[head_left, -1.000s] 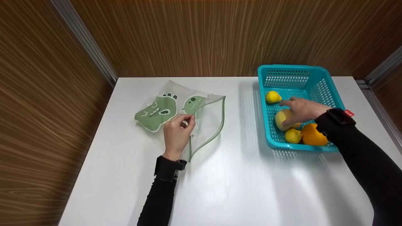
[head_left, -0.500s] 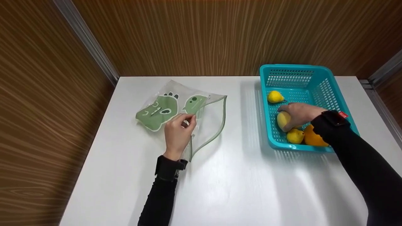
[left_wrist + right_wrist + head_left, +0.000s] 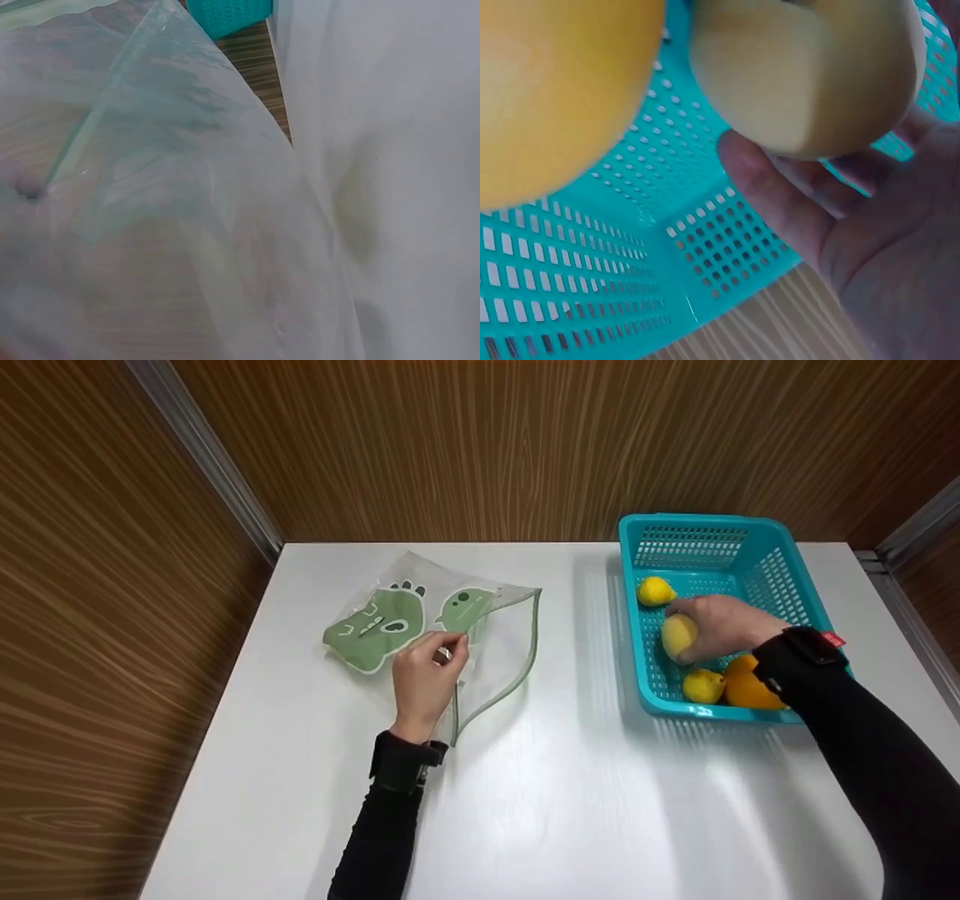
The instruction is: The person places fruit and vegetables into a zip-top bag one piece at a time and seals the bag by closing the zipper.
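My left hand (image 3: 425,682) pinches the green-trimmed mouth of a clear plastic bag (image 3: 517,675). This bag lies on the white table, printed with green cartoon dinosaurs, its mouth gaping toward the right. Blurred clear plastic (image 3: 195,157) fills most of the left wrist view. Inside a turquoise basket (image 3: 780,562), my right hand (image 3: 724,624) grips a pale yellow round fruit (image 3: 679,637). In the right wrist view, the thumb and fingers curl around the pale fruit (image 3: 802,82), with a dark dip at its top.
Two small yellow pear-shaped fruits lie in the basket, one (image 3: 655,592) behind the held fruit and one (image 3: 703,687) in front. Beside the front one sits a large orange fruit (image 3: 748,686), partly under my right sleeve. Wood-grain panels (image 3: 450,450) enclose the table (image 3: 555,810).
My right hand has closed around the pale yellow fruit and now grips it, a little higher in the basket. The left hand and bag stay in place.
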A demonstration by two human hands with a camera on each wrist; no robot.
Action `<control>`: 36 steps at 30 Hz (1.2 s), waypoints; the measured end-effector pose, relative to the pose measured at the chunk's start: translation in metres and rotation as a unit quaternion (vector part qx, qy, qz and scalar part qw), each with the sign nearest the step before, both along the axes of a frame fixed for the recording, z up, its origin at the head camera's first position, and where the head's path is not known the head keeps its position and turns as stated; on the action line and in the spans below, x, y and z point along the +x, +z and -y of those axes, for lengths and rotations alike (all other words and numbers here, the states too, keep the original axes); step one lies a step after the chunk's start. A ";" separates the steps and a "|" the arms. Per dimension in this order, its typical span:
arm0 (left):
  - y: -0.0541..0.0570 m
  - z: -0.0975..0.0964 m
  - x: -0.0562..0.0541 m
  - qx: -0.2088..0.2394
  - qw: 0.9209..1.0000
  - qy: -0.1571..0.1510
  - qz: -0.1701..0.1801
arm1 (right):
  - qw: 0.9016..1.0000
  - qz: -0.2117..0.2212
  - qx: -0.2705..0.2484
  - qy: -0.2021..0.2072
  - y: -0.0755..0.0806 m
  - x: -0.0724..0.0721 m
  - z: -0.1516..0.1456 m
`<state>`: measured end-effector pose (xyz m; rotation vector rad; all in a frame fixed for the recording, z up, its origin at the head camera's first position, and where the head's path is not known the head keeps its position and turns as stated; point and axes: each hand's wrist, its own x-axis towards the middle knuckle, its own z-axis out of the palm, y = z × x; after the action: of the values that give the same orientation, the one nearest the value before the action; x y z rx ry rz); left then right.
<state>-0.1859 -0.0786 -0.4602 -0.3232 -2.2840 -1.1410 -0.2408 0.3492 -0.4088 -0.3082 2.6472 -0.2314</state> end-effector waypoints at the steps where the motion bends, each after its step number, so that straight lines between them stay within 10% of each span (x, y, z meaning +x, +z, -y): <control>1: 0.000 0.000 0.000 0.000 1.000 0.000 0.000 | 1.000 -0.018 -0.011 -0.003 0.004 0.002 0.000; 17: 0.001 -0.002 -0.001 0.002 1.000 -0.003 0.000 | 0.970 -0.193 -0.145 0.000 0.081 0.047 0.085; 28: 0.001 -0.006 -0.004 0.002 1.000 -0.009 -0.001 | 0.952 -0.209 -0.226 0.015 0.066 0.062 0.151; 36: 0.003 -0.009 -0.001 0.013 0.999 -0.043 -0.001 | 0.942 -0.208 -0.265 0.011 0.020 0.059 0.191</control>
<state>-0.1870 -0.0693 -0.4575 -0.4151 -2.2718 -1.2115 -0.1815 0.1579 -0.3892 -0.6170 2.9460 -0.9756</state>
